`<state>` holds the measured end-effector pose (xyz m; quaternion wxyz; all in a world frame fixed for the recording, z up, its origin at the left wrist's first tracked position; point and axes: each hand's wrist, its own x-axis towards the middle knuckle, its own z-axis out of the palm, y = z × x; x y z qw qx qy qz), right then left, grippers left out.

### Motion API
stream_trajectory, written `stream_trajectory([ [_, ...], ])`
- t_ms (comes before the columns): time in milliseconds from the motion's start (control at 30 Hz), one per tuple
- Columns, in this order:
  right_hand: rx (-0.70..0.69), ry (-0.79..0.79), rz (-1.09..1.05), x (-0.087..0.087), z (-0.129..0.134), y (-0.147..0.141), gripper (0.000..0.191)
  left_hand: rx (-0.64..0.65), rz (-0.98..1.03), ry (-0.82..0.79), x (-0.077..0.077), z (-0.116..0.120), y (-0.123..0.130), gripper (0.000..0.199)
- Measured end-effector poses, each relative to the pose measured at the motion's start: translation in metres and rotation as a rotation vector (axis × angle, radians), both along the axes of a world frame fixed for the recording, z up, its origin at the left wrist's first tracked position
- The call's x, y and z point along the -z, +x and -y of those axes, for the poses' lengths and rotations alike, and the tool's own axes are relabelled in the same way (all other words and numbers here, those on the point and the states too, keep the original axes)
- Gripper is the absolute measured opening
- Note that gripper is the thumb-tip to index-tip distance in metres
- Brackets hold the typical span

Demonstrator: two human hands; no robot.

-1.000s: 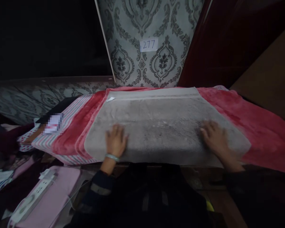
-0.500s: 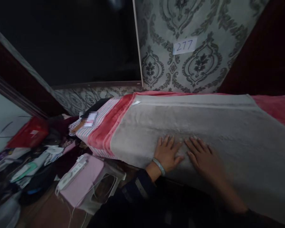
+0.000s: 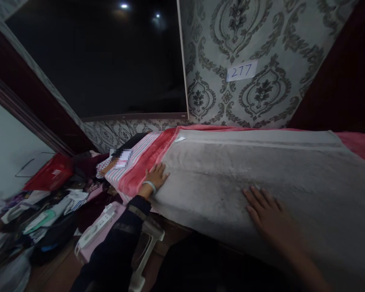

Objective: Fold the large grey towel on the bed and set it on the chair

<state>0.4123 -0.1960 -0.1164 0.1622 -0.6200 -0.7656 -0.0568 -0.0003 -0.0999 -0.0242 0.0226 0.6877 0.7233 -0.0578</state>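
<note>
Palms down on grey cloth (image 3: 213,170)
Fingers apart on each, the left hand (image 3: 156,176) touches its edge beside red fabric (image 3: 139,173); the right hand (image 3: 272,217) lies farther in.

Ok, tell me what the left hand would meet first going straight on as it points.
Gliding over the grey cloth, the left hand would probably meet the small white tag near the cloth's far left corner, though the exact line is unclear.

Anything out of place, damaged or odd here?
The jumbled heap of clothes at the left looks untidy, and a power strip sits on a pink stool, an odd perch. The grey cloth has darker patches; I cannot tell stains from nap.
</note>
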Motion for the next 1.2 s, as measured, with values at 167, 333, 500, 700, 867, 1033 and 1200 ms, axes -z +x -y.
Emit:
stream_trajectory([
  [167,-0.048,-0.126,0.010,-0.008,-0.009,0.012,0.061,0.034,-0.065,0.059,-0.022,-0.020,0.021,0.067],
  [333,-0.078,-0.245,0.000,-0.062,-0.044,-0.002,0.061,0.451,-0.005,0.103,-0.024,-0.054,0.104,0.068],
  [500,-0.079,-0.185,-0.020,-0.087,-0.091,-0.041,0.058,0.521,0.008,0.149,0.004,-0.077,0.151,0.063],
  [700,-0.154,-0.201,-0.022,-0.057,-0.105,-0.039,0.060,0.514,0.008,0.157,0.018,-0.086,0.148,0.061],
  [867,0.043,-0.191,0.003,-0.057,-0.113,0.052,0.059,0.425,-0.004,0.162,0.014,-0.092,0.147,0.061],
  [1033,0.529,-0.261,0.040,-0.058,-0.085,0.188,0.061,0.302,-0.035,0.173,0.012,-0.100,0.147,0.061],
  [1200,0.746,-0.281,-0.012,-0.049,-0.057,0.251,0.065,0.138,0.008,0.146,0.004,-0.106,0.133,0.065],
])
